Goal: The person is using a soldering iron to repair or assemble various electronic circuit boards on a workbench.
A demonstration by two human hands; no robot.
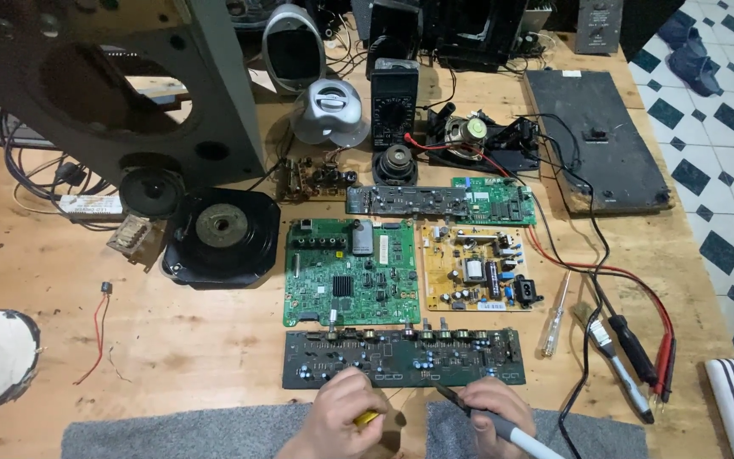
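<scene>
dark circuit board lying flat at near edge of bench, long side across, just past both hands. could slide or tip under tool pressure, since nothing seen clamping it. green board and yellow power board sitting just beyond, near enough to catch a slipped tip or a stray drop. red and black probe leads trailing at right, likely to snag a sleeve and drag. right hand wrapped around pen-shaped iron, dark tip aimed left at board's near edge; looks risky for fingers close by. left hand curled, pinching small yellow tool, just beside that tip.
</scene>
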